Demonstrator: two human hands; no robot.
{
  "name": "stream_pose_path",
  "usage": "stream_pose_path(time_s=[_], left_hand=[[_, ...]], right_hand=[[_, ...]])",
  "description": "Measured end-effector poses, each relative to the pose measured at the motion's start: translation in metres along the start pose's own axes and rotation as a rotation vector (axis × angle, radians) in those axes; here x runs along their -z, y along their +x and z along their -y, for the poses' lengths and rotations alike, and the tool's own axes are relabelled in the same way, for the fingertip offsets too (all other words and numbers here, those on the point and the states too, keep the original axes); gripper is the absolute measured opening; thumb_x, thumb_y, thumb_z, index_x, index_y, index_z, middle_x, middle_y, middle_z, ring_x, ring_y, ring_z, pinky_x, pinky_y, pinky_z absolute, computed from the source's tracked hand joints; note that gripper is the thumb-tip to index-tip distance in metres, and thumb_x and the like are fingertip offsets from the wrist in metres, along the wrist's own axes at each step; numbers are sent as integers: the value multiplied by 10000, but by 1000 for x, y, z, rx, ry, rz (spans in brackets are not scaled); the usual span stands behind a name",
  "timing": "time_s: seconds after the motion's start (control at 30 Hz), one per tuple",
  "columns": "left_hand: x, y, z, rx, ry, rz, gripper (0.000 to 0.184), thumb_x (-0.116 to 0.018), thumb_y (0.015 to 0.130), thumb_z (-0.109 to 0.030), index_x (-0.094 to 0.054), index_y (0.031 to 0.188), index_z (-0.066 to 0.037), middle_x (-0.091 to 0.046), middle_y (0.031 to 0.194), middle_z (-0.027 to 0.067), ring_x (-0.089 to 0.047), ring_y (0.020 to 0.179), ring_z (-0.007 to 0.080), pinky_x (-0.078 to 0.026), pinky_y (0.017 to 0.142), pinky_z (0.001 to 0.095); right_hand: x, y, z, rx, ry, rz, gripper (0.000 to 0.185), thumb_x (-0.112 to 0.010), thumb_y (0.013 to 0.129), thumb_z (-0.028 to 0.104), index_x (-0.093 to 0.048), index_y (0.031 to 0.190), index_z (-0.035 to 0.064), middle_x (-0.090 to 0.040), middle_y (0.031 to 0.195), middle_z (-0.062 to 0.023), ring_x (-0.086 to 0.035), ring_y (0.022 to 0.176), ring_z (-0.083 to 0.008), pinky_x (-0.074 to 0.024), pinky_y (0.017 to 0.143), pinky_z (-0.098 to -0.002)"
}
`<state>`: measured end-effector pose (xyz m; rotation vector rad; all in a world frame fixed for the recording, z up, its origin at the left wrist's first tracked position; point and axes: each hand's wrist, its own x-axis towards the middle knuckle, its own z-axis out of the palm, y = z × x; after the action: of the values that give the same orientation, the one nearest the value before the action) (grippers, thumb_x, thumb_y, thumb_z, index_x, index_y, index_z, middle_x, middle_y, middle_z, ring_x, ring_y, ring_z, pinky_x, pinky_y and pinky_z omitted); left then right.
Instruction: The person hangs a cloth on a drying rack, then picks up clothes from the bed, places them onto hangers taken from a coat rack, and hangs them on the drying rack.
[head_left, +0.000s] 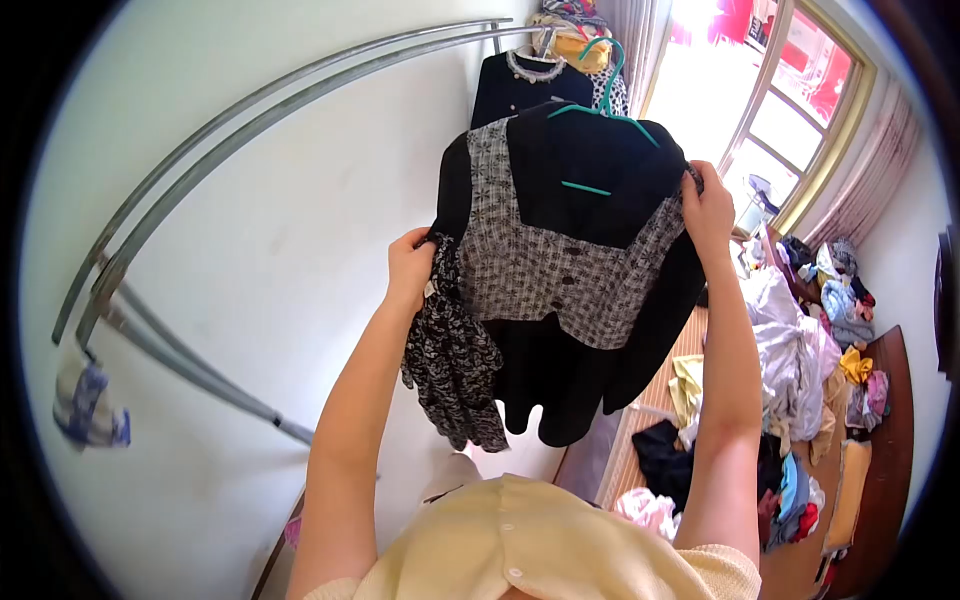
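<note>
A black long-sleeved top with a grey checked, buttoned front (570, 275) hangs spread out before me. A green hanger (607, 112) sits in its neck, the hook pointing up. My right hand (708, 208) is closed on the top's shoulder, at the right side. On the other side my left hand (408, 268) is closed on a black-and-white patterned garment (450, 360), which drapes down beside the top's sleeve. Whether the left fingers also grip that sleeve I cannot tell.
A curved metal rail (250, 110) runs along the white wall. At its far end hangs a dark top with a pale collar (515, 85). Piles of clothes (785, 340) cover the bed on the right, near a bright window (790, 110). A blue-and-white cloth (90, 400) hangs at the left.
</note>
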<state>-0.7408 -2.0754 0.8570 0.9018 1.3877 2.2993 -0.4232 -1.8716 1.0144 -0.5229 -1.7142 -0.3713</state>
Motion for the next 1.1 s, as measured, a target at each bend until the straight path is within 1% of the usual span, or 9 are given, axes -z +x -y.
stream_pose_path(time_s=[0.13,0.2,0.3,0.43,0.57,0.7,0.8,1.03,1.1], left_hand=[[11,8,24,-26,9,-24,241,-516,839,21,-650,1033,72,-670,893,91,-615,783,152,-486,699,281],[16,0,12,2,-40,-17,251,-512,832,26,-648,1038,68,-668,893,93,-614,785,155,-484,707,291],[10,-27,3,4,52,-68,211,-506,858,20,-640,1020,42,-660,877,76,-615,760,132,-490,681,281],[2,-39,16,16,-11,-115,289,-516,830,22,-629,1094,54,-658,940,103,-608,831,166,-479,737,312],[-2,-84,19,-92,51,-182,287,-507,829,19,-644,1080,40,-661,941,105,-624,851,184,-491,761,317],[-8,-171,-12,141,43,-108,263,-485,849,21,-659,1047,20,-668,903,89,-643,793,163,-512,693,291],[-32,-224,-32,174,-52,-199,233,-477,880,5,-665,1018,2,-665,841,67,-631,690,135,-516,600,269],[-133,-307,-83,101,39,-520,201,-500,897,-32,-667,1004,-3,-658,837,66,-621,678,133,-503,581,271],[-152,-327,-73,140,17,-529,198,-506,893,-36,-674,994,-13,-660,856,64,-621,703,133,-501,614,266]], right_hand=[[22,-7,19,-40,15,20,193,-573,903,245,-593,1028,100,-670,858,-171,-642,806,-390,-482,699,-451],[25,-3,26,-53,40,27,199,-576,900,249,-592,1028,98,-671,862,-171,-640,810,-392,-482,703,-449],[29,-2,22,-11,48,15,197,-576,899,248,-591,1026,98,-670,873,-168,-638,820,-392,-482,709,-446],[46,-5,26,-15,149,53,202,-575,902,253,-596,1025,94,-668,879,-170,-637,828,-390,-483,711,-441],[54,-7,16,-66,189,96,226,-576,903,278,-608,1030,95,-670,889,-168,-638,847,-384,-487,722,-431],[27,-6,-16,-52,269,88,257,-579,901,305,-617,1059,105,-681,904,-150,-648,866,-363,-491,745,-426],[5,-2,-38,-39,361,79,273,-583,900,325,-620,1066,111,-684,934,-141,-650,876,-356,-493,752,-427],[7,35,-45,-83,455,331,312,-594,880,396,-631,1066,148,-690,950,-143,-651,900,-360,-490,766,-460],[23,52,-52,-82,466,361,323,-594,876,409,-636,1056,144,-694,955,-130,-650,921,-353,-493,778,-459]])
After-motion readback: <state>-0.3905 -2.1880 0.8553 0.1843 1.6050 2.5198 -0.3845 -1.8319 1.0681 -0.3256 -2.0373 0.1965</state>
